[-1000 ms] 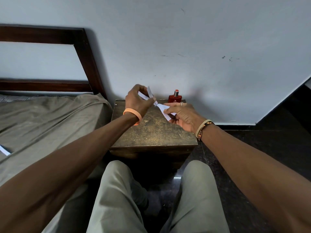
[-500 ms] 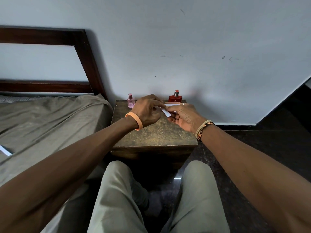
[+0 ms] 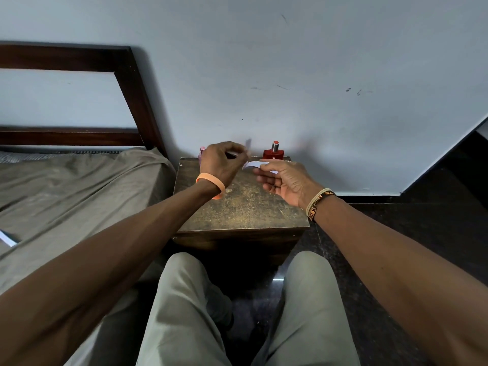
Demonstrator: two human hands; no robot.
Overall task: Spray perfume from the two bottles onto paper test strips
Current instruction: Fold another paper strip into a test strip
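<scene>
A small wooden bedside table [image 3: 237,207] stands against the wall. At its back edge are a red perfume bottle [image 3: 273,153] with a silver collar and a small pink bottle [image 3: 202,151], which my left hand mostly hides. Over the back of the table my right hand [image 3: 286,179] pinches a white paper strip [image 3: 254,164] between thumb and fingers. Just to its left, my left hand [image 3: 223,161] has curled fingers pinching another strip [image 3: 247,143]. That strip sticks up as a motion-blurred streak. Neither hand touches a bottle.
A bed [image 3: 66,196] with a grey-brown sheet and a dark wooden headboard [image 3: 132,83] adjoins the table on the left. A white paper [image 3: 6,237] lies on the bed's left edge. My knees are in front of the table, and dark floor [image 3: 422,207] lies to the right.
My left hand had come over to the strips in my right hand. It has now drawn back left and slightly up with one strip. My right hand has tilted more palm-up.
</scene>
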